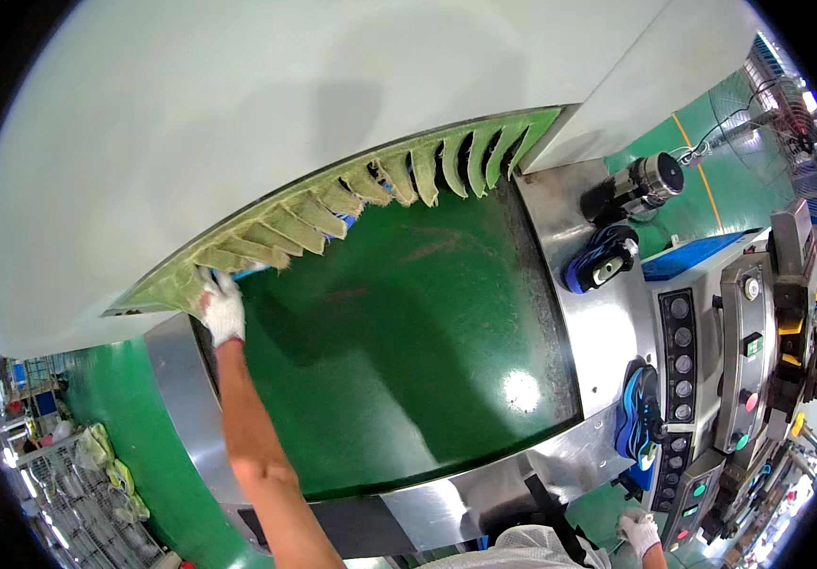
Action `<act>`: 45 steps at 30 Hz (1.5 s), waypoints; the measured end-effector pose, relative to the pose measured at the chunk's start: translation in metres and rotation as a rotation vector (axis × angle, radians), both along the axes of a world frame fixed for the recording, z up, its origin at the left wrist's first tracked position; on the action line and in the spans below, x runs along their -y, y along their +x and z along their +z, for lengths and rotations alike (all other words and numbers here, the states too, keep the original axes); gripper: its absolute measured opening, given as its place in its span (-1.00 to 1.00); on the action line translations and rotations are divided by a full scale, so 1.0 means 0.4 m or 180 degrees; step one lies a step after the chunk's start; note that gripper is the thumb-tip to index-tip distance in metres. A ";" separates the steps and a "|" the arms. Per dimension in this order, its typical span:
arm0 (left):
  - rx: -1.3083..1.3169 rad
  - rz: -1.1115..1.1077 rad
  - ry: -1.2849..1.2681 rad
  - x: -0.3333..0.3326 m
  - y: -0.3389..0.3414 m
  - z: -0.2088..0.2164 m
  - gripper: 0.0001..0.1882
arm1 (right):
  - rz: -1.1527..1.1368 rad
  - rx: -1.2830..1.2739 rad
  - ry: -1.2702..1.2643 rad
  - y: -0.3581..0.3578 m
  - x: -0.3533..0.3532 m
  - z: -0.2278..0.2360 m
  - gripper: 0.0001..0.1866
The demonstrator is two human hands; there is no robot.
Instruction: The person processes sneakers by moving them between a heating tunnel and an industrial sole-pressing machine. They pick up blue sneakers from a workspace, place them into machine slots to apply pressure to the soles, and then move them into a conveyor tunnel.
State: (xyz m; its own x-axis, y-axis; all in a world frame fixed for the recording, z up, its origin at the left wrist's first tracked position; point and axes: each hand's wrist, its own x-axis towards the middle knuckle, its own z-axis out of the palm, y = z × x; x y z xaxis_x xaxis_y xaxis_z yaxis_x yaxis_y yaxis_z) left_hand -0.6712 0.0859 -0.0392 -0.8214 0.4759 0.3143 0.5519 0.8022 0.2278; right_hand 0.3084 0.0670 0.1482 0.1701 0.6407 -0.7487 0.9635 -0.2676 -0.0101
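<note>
My left hand (222, 311), in a white knit glove, reaches to the left end of a frayed green strip curtain (318, 207). Its fingers look stretched and apart, touching or just in front of the strips; the tips are partly hidden. Beside them a bit of something blue (253, 271) shows below the strips, too covered to name. The curtain hangs across a slot in a pale machine housing (238, 76), over a green conveyor belt (408, 351). Low at the right, my right hand (638, 531), also gloved, hangs near a control panel, its fingers too small to make out.
Two dark shoes with blue soles, one upper shoe (602, 260) and one lower shoe (640, 417), rest on the metal rim (598, 332) right of the belt. A cylindrical metal motor (638, 187) stands beyond. Button panels (682, 356) line the right; a wire rack (72, 498) stands lower left.
</note>
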 end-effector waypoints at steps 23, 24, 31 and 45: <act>0.1853 -0.6660 0.0592 -0.264 1.988 0.900 -0.45 | -0.1642 -0.1651 0.1225 -0.008 -0.077 0.342 -0.33; 0.1816 -0.6822 0.0640 -0.277 2.085 0.954 -0.39 | -0.2224 -0.2546 0.1652 0.085 -0.004 0.307 -0.34; 0.3380 -0.6502 0.0437 -0.348 2.636 1.010 -0.35 | -0.4738 -0.4777 0.3263 0.400 0.315 0.334 -0.60; 0.1858 -0.5041 -0.0905 -0.584 3.536 0.660 -0.21 | -0.6662 -0.3111 0.4029 0.548 0.543 0.324 -0.40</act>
